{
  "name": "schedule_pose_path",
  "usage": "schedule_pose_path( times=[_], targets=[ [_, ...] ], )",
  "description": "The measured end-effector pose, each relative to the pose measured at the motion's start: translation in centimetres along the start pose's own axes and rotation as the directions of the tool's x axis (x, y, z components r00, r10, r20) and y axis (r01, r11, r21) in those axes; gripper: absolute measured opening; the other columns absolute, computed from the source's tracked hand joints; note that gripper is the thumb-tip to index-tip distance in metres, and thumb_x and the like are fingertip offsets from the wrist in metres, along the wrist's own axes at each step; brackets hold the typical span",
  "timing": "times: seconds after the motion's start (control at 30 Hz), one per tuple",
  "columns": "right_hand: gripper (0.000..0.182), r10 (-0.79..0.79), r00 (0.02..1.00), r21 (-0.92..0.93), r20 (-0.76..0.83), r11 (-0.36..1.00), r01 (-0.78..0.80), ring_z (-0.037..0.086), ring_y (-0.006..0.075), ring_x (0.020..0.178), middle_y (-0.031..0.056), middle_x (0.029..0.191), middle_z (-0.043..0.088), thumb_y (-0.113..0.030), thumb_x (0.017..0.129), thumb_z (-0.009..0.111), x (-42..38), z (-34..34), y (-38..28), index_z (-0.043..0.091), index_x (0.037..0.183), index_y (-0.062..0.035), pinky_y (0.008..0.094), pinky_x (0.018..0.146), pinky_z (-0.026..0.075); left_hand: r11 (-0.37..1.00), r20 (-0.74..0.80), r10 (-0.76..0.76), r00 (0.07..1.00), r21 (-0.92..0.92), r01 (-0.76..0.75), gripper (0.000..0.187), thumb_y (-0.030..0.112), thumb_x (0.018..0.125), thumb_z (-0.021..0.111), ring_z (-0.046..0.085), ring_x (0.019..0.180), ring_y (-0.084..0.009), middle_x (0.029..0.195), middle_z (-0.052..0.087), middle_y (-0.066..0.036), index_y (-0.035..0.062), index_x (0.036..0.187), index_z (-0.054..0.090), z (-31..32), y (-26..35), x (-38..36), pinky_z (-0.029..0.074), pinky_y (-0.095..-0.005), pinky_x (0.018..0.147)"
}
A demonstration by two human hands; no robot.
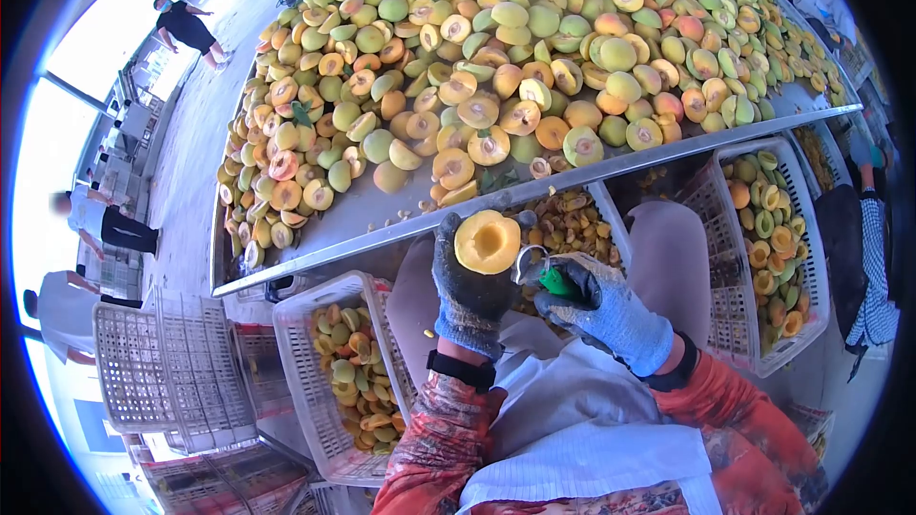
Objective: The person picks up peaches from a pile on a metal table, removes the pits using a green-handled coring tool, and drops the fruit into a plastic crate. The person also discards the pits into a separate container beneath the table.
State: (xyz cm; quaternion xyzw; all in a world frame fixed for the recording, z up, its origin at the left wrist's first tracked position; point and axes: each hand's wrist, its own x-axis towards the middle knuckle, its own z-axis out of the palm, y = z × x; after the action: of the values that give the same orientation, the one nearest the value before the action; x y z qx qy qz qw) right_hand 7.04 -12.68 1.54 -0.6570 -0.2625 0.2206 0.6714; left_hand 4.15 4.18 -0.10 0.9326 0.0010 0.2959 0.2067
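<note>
The left hand [465, 277], in a dark-coated glove with a grey knitted cuff, is at the centre of the frame, below the near edge of the bench [534, 193]. Its grip pinches a yellow fruit half [488, 242], cut face toward the camera, with a round hollow in the middle of the flesh.

The right hand [606, 305], in a grey glove with dark fingertips, is just to the right of it. Its grip is closed around the green handle [558, 284] of a tool with a metal loop [530, 262]. The loop stands just beside the right edge of the fruit half; whether the two touch cannot be determined.

A heap of green, yellow and orange fruit [496, 67], much of it halved, covers most of the bench across the upper frame. Several pieces lie near the metal edge, some with the stone in place.

A white crate [291, 353] of fruit pieces stands at lower left of centre, and a second crate [701, 198], similarly filled, at the right. Grey crates [172, 358] are stacked at lower left. One person [186, 27] in dark clothing is visible at upper left.
</note>
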Motion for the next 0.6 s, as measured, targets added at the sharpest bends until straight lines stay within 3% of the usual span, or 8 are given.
schedule_pose_path(
  times=[0.03, 0.1, 0.13, 0.2, 0.33, 0.4, 0.53, 0.6],
  targets=[
    [0.029, 0.001, 1.000, 0.000, 0.003, 1.000, -0.001, 0.057, 0.0152, 0.086, 0.0076, 0.094, 0.058, -0.006, 0.079, 0.063, 0.0, 0.0, 0.1, 0.056, 0.107, -0.0007, 0.0267, 0.075, 0.046, 1.000, -0.001, -0.003, 1.000, 0.001, 0.003, 0.031, 0.023, 0.082, 0.061, 0.059, 0.094, -0.0227, 0.103, 0.061, -0.011, 0.0012, 0.103, 0.054, 0.4, -0.1, -0.5, 0.047, -0.0327, 0.079],
    [0.025, -0.104, 0.995, -0.358, 0.011, 0.928, 0.101, 0.059, 0.0241, 0.076, 0.0114, 0.086, 0.057, -0.008, 0.075, 0.066, 0.2, -0.2, 0.1, 0.056, 0.098, -0.0018, 0.0299, 0.069, 0.048, 0.653, 0.060, -0.355, 0.933, -0.698, 0.293, 0.036, 0.023, 0.083, 0.061, 0.059, 0.095, -0.0241, 0.105, 0.059, -0.012, -0.0005, 0.108, 0.049, 1.3, 0.0, -1.2, 0.049, -0.0341, 0.077],
    [0.025, -0.105, 0.994, -0.360, 0.011, 0.927, 0.101, 0.059, 0.0241, 0.076, 0.0114, 0.086, 0.057, -0.008, 0.075, 0.066, 0.3, -0.2, 0.0, 0.056, 0.098, -0.0018, 0.0299, 0.069, 0.048, 0.652, 0.059, -0.355, 0.933, -0.700, 0.292, 0.036, 0.023, 0.083, 0.061, 0.059, 0.095, -0.0241, 0.105, 0.059, -0.012, -0.0005, 0.108, 0.049, 1.9, -0.4, -1.6, 0.049, -0.0341, 0.077],
    [0.019, -0.104, 0.995, -0.503, -0.002, 0.860, 0.089, 0.058, 0.0307, 0.067, 0.0122, 0.080, 0.058, -0.013, 0.074, 0.067, 0.4, 0.1, -0.5, 0.056, 0.086, -0.0037, 0.0354, 0.060, 0.047, 0.231, 0.295, -0.537, 0.790, -0.850, 0.474, 0.037, 0.022, 0.088, 0.053, 0.059, 0.095, -0.0226, 0.102, 0.060, -0.014, 0.0001, 0.116, 0.042, 2.5, -0.9, -1.8, 0.049, -0.0348, 0.082],
    [0.019, -0.130, 0.991, -0.685, 0.003, 0.722, 0.097, 0.059, 0.0308, 0.062, 0.0109, 0.076, 0.058, -0.018, 0.076, 0.065, 0.5, 1.0, -0.1, 0.053, 0.086, -0.0055, 0.0381, 0.054, 0.046, 0.192, 0.320, -0.441, 0.839, -0.879, 0.437, 0.034, 0.023, 0.090, 0.047, 0.059, 0.096, -0.0273, 0.107, 0.057, -0.017, 0.0022, 0.117, 0.044, 1.3, -0.4, -1.6, 0.049, -0.0381, 0.084],
    [0.024, -0.186, 0.982, -0.821, 0.028, 0.557, 0.129, 0.059, 0.0307, 0.061, 0.0127, 0.075, 0.058, -0.021, 0.077, 0.062, 0.7, 1.3, 0.4, 0.051, 0.093, -0.0061, 0.0400, 0.052, 0.046, -0.769, 0.601, -0.403, 0.691, -0.631, 0.100, 0.034, 0.025, 0.092, 0.041, 0.058, 0.097, -0.0320, 0.110, 0.055, -0.019, 0.0019, 0.117, 0.044, 1.2, -0.4, -1.3, 0.050, -0.0419, 0.083],
    [0.028, -0.142, 0.986, -0.825, 0.087, 0.545, 0.151, 0.059, 0.0304, 0.060, 0.0130, 0.073, 0.056, -0.018, 0.076, 0.061, 0.8, 1.9, 0.4, 0.049, 0.097, -0.0053, 0.0392, 0.052, 0.047, -0.475, 0.533, -0.567, 0.628, -0.834, 0.280, 0.036, 0.026, 0.092, 0.040, 0.057, 0.097, -0.0357, 0.109, 0.055, -0.019, 0.0002, 0.117, 0.044, 0.7, 0.7, -0.9, 0.050, -0.0449, 0.082],
    [0.031, -0.159, 0.978, -0.842, 0.133, 0.502, 0.196, 0.058, 0.0301, 0.059, 0.0129, 0.074, 0.057, -0.015, 0.073, 0.060, 0.5, 2.2, 0.9, 0.049, 0.100, -0.0029, 0.0388, 0.052, 0.046, -0.212, 0.365, -0.603, 0.710, -0.931, 0.299, 0.035, 0.025, 0.091, 0.041, 0.058, 0.095, -0.0378, 0.109, 0.055, -0.019, -0.0009, 0.115, 0.044, 0.9, 0.9, -1.4, 0.051, -0.0459, 0.078]
  ],
)
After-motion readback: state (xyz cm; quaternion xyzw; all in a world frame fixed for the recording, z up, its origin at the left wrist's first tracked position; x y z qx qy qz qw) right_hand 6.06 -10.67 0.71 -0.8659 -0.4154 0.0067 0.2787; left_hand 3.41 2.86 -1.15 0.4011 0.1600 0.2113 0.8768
